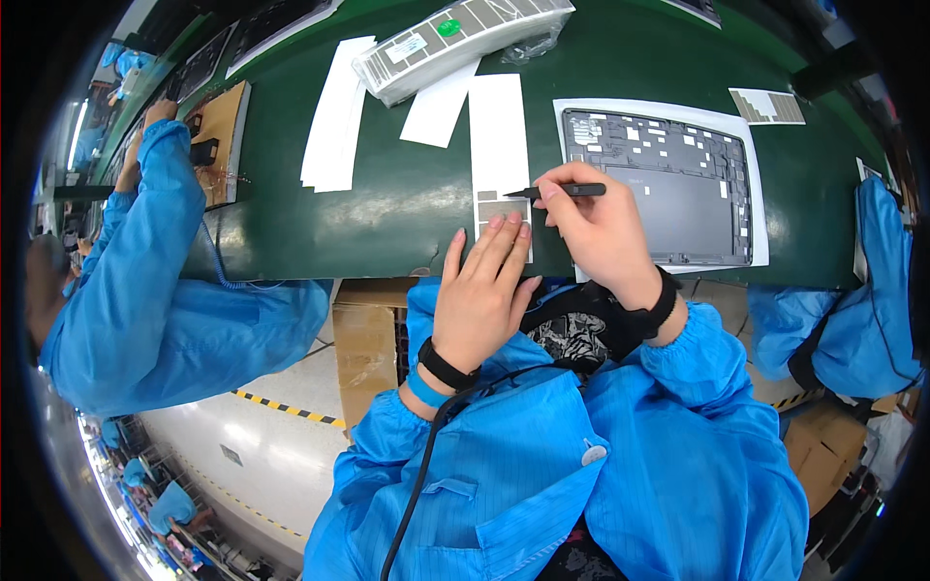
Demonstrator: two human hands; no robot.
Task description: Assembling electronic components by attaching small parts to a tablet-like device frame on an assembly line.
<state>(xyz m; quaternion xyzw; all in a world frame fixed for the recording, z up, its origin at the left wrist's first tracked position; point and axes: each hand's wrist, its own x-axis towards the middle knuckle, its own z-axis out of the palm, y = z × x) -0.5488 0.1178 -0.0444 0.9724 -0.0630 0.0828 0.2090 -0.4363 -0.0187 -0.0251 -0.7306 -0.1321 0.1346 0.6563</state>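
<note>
My left hand [484, 281] lies on the lower end of a long white backing strip [499, 126], fingers stretched out and pressing it to the table. Grey rectangular stickers [488, 196] show on the strip just beyond those fingertips. Pinched in my right hand [603, 228] are slim black tweezers [572, 190], their pointed tip directed left at the sticker area. To the right of that hand, a dark grey tablet-like housing [678, 203] dotted with small white patches rests on a white sheet [760, 237].
Beyond my hands, a plastic-wrapped stack of sticker sheets [465, 44] sits over white strips [339, 116]. A partly used sticker sheet [767, 107] lies far right on the green table [262, 237]. Blue-sleeved co-workers [145, 252] are at both sides; a cardboard box [363, 334] stands below the table.
</note>
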